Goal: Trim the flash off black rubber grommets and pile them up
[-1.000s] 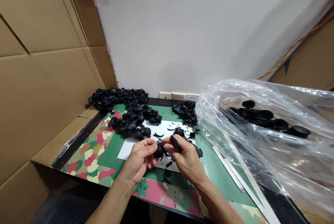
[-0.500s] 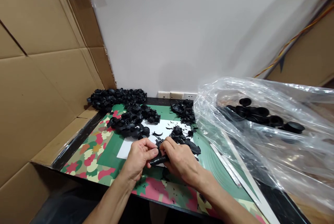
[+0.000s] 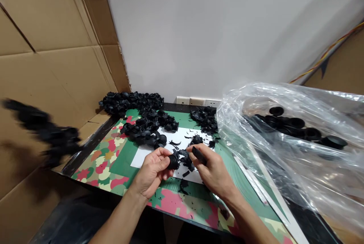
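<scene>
The left hand [image 3: 153, 169] pinches one ribbed black piece [image 3: 173, 162]; the right hand [image 3: 212, 168] grips one black stick-like object [image 3: 199, 155]. Three socket plates [image 3: 196, 102] line the wall [image 3: 182, 39] behind one white sheet [image 3: 137, 159].

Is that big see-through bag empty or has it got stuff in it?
It's not empty: round black pieces show inside the clear bag. How full, I can't tell.

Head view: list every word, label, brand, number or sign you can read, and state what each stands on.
None: no readable text in this view.
Ribbed black piece in the left hand: no lettering visible.
Wall sockets: any markings too small to read.
Cardboard: no print visible.
Clear plastic bag: no legible print.
</scene>
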The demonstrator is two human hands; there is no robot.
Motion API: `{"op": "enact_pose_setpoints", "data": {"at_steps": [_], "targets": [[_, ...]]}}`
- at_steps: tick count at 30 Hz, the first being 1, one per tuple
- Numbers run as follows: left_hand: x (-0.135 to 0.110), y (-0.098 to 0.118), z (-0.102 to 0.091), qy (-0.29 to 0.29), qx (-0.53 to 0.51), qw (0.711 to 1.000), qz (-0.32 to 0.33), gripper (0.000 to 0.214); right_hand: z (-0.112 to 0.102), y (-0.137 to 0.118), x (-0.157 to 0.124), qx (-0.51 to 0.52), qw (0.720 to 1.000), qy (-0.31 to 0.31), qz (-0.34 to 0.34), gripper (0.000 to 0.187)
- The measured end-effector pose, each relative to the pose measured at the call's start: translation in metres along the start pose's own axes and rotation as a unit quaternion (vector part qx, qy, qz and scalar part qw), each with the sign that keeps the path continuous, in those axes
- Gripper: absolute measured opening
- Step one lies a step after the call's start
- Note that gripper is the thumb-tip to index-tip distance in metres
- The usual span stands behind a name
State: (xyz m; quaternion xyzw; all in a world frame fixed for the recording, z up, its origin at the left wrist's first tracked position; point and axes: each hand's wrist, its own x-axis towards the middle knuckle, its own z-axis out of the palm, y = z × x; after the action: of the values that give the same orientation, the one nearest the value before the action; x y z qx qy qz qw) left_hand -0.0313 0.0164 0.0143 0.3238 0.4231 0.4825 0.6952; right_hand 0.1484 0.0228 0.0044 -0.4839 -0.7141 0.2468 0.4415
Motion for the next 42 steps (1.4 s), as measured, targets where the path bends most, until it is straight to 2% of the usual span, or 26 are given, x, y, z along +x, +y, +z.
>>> {"op": "enact_pose_setpoints", "data": {"at_steps": [3, 6, 11, 15, 18, 20, 22, 24, 27, 30, 33, 35, 38, 40, 42], "targets": [[0.0, -0.001, 0.0, 0.012, 0.014, 1.0, 0.004, 0.043, 0.006, -0.011, -0.005, 0.021, 0.996, 0.008, -0.081, 0.017], [-0.001, -0.002, 0.001, 0.016, 0.023, 1.0, 0.013, 0.043, 0.011, -0.014, -0.006, -0.044, 0.986, -0.003, -0.159, 0.021], [-0.001, -0.002, 0.004, 0.064, 0.068, 0.995, 0.029, 0.042, 0.014, -0.012, -0.006, -0.178, 0.956, -0.044, -0.227, 0.025], [-0.002, -0.003, 0.007, 0.088, 0.107, 0.989, 0.054, 0.039, 0.019, -0.011, -0.007, -0.218, 0.943, -0.032, -0.248, 0.019], [-0.009, -0.005, 0.008, 0.077, 0.09, 0.992, 0.051, 0.036, 0.019, -0.001, -0.007, -0.194, 0.958, -0.028, -0.21, 0.013], [-0.017, -0.007, 0.009, 0.04, 0.069, 0.997, 0.02, 0.036, 0.013, 0.014, -0.005, -0.187, 0.972, -0.002, -0.139, 0.009], [-0.023, -0.009, 0.009, 0.029, 0.062, 0.998, 0.017, 0.035, 0.005, 0.03, -0.001, -0.173, 0.983, 0.039, -0.047, 0.007], [-0.026, -0.01, 0.007, 0.07, 0.055, 0.995, 0.05, 0.036, -0.002, 0.041, 0.004, -0.141, 0.987, 0.059, 0.046, 0.018], [-0.026, -0.011, 0.003, 0.116, 0.042, 0.989, 0.084, 0.039, -0.003, 0.036, 0.004, -0.074, 0.991, 0.007, 0.115, 0.024], [-0.025, -0.011, 0.006, 0.105, 0.044, 0.989, 0.093, 0.039, 0.007, 0.009, -0.007, 0.016, 0.992, -0.033, 0.124, 0.033], [-0.024, -0.011, 0.011, 0.091, 0.05, 0.99, 0.099, 0.04, 0.022, -0.018, -0.015, 0.098, 0.989, -0.048, 0.096, 0.031], [-0.025, -0.013, 0.013, 0.088, 0.065, 0.99, 0.09, 0.04, 0.029, -0.027, -0.017, 0.124, 0.987, -0.049, 0.092, 0.027], [-0.033, -0.018, 0.013, 0.077, 0.117, 0.987, 0.077, 0.036, 0.029, -0.027, -0.021, 0.14, 0.983, -0.056, 0.103, 0.025], [-0.043, -0.021, 0.008, 0.097, 0.163, 0.974, 0.123, 0.03, 0.025, -0.022, -0.026, 0.122, 0.984, -0.031, 0.124, 0.025], [-0.056, -0.021, -0.004, 0.18, 0.19, 0.937, 0.229, 0.023, 0.018, -0.019, -0.033, 0.083, 0.984, 0.016, 0.158, 0.029]]}}
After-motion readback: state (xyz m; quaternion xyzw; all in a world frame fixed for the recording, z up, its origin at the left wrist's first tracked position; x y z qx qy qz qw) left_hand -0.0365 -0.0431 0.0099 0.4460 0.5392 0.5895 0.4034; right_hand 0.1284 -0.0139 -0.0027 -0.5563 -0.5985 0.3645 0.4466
